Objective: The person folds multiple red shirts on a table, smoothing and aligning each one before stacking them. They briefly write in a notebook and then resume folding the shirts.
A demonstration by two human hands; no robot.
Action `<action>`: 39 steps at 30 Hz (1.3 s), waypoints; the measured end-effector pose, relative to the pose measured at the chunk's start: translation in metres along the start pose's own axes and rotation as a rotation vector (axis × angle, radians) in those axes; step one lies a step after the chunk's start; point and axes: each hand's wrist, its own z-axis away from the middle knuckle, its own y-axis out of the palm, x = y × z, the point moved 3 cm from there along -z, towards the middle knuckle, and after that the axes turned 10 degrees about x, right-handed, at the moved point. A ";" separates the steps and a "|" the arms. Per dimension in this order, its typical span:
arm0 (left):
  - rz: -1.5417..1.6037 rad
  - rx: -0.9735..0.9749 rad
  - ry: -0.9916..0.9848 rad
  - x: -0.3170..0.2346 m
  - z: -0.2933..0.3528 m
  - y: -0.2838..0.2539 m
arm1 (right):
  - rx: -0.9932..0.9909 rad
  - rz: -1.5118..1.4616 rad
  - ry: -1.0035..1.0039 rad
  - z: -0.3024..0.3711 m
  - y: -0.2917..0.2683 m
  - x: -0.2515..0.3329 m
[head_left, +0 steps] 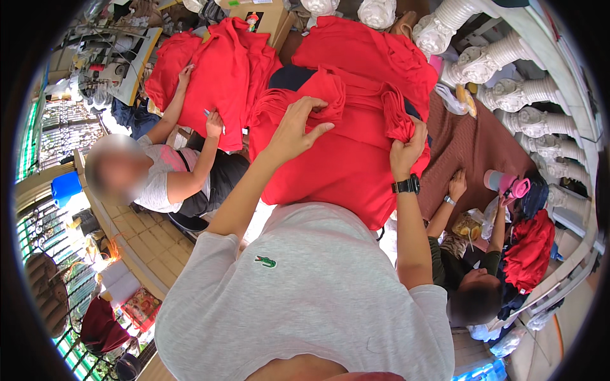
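Note:
A red garment (318,171) is spread in front of me, with gathered folds at its far side and a dark navy patch (291,77) beside them. My left hand (297,127) is over the left folds, its thumb stretched away from its fingers and nothing gripped between them. At the right, my right hand (408,151) pinches a bunched, layered part (398,117) of the red cloth. A black watch is on that wrist. More red cloth (362,51) lies just beyond.
On the left, a co-worker handles red garments (222,76) with a pen-like item in one hand. At the right, another person holds a pink-lidded tumbler (513,185) over a brown cloth (470,136). White balusters (527,95) line the right; a cardboard box (270,22) stands behind.

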 end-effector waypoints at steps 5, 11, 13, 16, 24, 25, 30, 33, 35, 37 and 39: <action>0.179 0.009 0.055 0.003 -0.008 -0.003 | -0.005 -0.014 -0.007 0.002 0.000 0.000; 0.237 -0.063 -0.100 0.012 -0.010 -0.001 | 0.001 -0.013 -0.012 0.005 0.001 -0.007; 0.320 -0.219 -0.034 0.017 -0.011 0.008 | 0.002 -0.011 -0.004 0.004 0.000 -0.004; 0.160 -0.095 0.083 0.023 -0.011 0.008 | 0.005 -0.018 0.012 0.004 -0.001 -0.001; 0.014 -0.174 0.136 0.003 -0.006 0.010 | 0.013 0.003 -0.036 0.004 0.000 -0.003; -0.032 -0.213 0.147 0.000 -0.006 0.009 | 0.015 0.003 -0.031 0.004 0.000 -0.002; 0.161 -0.144 0.061 0.016 -0.011 0.012 | 0.007 0.011 -0.040 0.005 -0.001 -0.001; 0.216 -0.149 -0.034 0.020 -0.013 0.009 | 0.005 0.016 -0.039 0.005 -0.001 0.000; 0.253 -0.177 -0.099 0.023 -0.014 0.008 | 0.007 0.016 -0.037 0.005 0.000 -0.002; 0.331 -0.230 -0.142 0.027 -0.013 0.007 | 0.006 0.020 -0.040 0.005 0.001 -0.003; 0.292 -0.167 0.026 0.034 -0.013 0.006 | 0.003 0.029 -0.045 0.005 0.001 -0.003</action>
